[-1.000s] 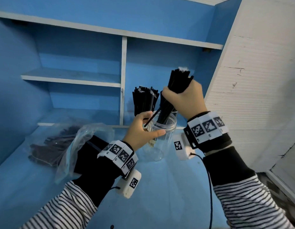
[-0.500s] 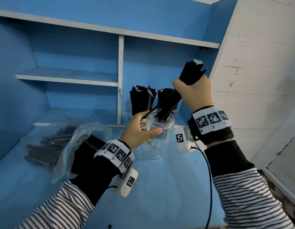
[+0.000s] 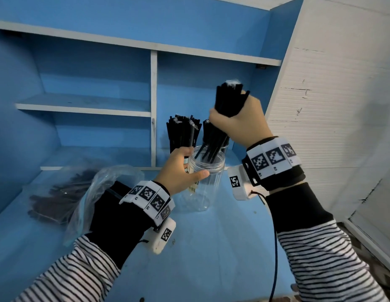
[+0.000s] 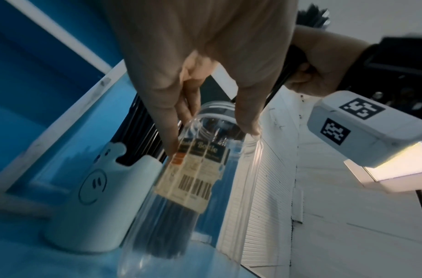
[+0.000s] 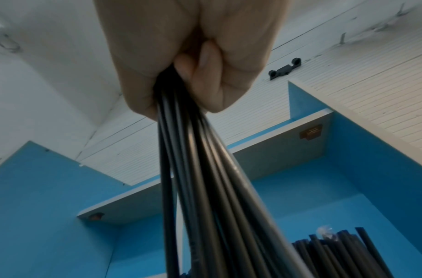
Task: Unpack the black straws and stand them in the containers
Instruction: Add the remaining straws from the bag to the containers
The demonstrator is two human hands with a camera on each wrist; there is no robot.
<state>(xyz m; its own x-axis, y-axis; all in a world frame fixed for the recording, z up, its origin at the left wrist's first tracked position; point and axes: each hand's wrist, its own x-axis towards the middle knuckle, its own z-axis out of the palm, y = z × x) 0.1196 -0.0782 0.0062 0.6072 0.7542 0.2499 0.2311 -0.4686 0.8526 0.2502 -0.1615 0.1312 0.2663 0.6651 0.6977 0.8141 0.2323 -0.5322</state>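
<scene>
My right hand point(image 3: 228, 119) point(image 5: 198, 75) grips a thick bundle of black straws point(image 3: 229, 99) point(image 5: 200, 178) near its top. The bundle stands nearly upright, and its lower ends dip into the mouth of a clear plastic jar point(image 3: 202, 188) point(image 4: 198, 169). My left hand point(image 3: 189, 166) point(image 4: 209, 139) holds this jar by its rim, thumb in front and fingers behind. One loose straw leans on the rim by my left fingers. Behind the jar stands a white smiley container point(image 4: 97, 197) full of black straws point(image 3: 183, 131). A second filled container point(image 3: 224, 147) is partly hidden.
On the blue table point(image 3: 211, 258), at the left, lie a clear bag of dark straws point(image 3: 59, 192) and a crumpled open bag point(image 3: 109, 182). Blue shelves point(image 3: 85, 105) rise behind. A white slatted wall point(image 3: 320, 127) stands close on the right.
My right hand has swung the bundle back left over the jar and tipped it more upright. Its ends now sit in the jar mouth. My left hand stays on the rim.
</scene>
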